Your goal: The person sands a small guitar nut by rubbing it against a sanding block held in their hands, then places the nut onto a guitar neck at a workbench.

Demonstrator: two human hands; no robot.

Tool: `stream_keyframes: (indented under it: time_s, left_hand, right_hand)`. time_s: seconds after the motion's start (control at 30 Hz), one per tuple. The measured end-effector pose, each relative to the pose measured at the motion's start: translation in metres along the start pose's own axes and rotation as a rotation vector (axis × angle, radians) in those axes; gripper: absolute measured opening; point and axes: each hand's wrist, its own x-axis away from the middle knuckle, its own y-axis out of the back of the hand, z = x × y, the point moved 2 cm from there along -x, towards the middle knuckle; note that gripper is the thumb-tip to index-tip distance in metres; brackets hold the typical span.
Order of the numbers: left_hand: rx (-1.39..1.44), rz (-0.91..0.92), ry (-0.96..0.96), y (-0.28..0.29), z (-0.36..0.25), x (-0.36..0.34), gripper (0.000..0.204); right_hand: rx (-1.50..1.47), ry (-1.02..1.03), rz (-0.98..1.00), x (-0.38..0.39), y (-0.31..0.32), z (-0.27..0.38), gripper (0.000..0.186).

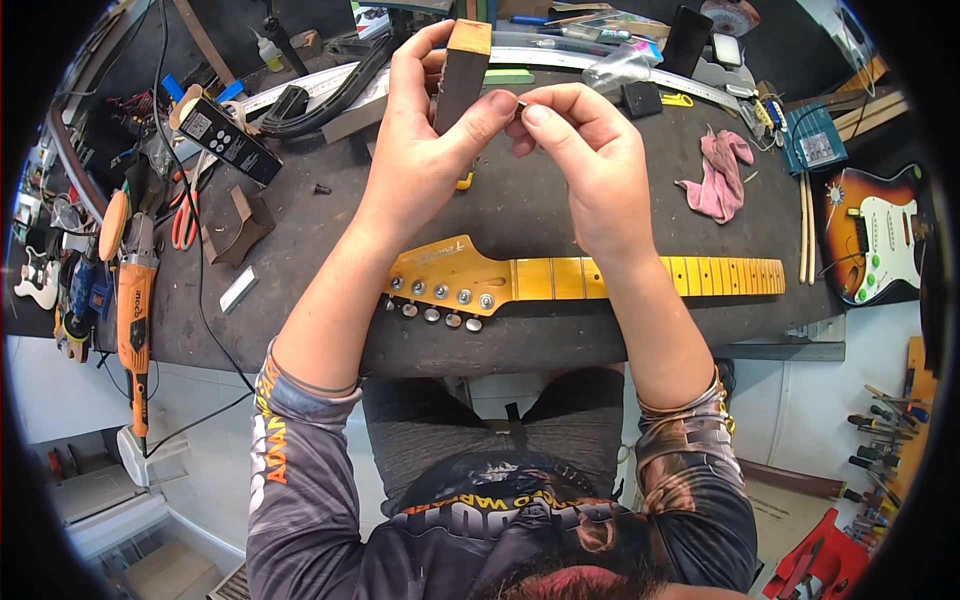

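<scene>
While hands work, a guitar neck lies on the dark workbench.

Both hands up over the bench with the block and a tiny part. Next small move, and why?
Probably bring the small part, pinched between both hands' fingertips, against the face of the wooden block. The left hand holds the block upright; the right hand grips the part right beside it. The guitar neck lies untouched below on the bench.

A guitar repair workshop: cluttered workbench, guitar neck, angle grinder, racked screwdrivers.
</scene>
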Motion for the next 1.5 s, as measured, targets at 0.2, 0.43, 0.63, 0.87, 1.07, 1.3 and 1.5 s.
stream_keyframes:
  time_s: [0.2, 0.43, 0.63, 0.87, 1.07, 1.3, 1.5]
  left_hand:
    - [0.012, 0.005, 0.006, 0.000, 0.001, -0.001, 0.082]
    - [0.075, 0.016, 0.038, -0.004, 0.001, 0.002, 0.080]
    - [0.150, 0.064, 0.080, -0.007, 0.002, 0.006, 0.074]
    - [0.208, 0.144, 0.058, -0.020, -0.011, 0.013, 0.062]
    - [0.154, 0.117, -0.003, -0.019, -0.010, 0.013, 0.062]
    - [0.240, 0.076, 0.018, -0.015, -0.006, 0.012, 0.061]
    - [0.148, 0.079, -0.037, -0.021, -0.006, 0.013, 0.060]
  right_hand:
    - [0.108, 0.075, -0.024, 0.001, -0.001, 0.002, 0.015]
    - [0.180, 0.109, -0.017, 0.001, 0.001, 0.004, 0.012]
    - [0.233, 0.140, -0.027, 0.001, 0.001, 0.003, 0.009]
    - [0.443, 0.265, -0.057, -0.001, 0.006, 0.003, 0.008]
    - [0.489, 0.305, -0.039, -0.001, 0.002, 0.004, 0.008]
    - [0.645, 0.311, 0.078, 0.002, -0.004, 0.002, 0.011]
    - [0.570, 0.247, 0.023, -0.001, 0.004, 0.001, 0.013]
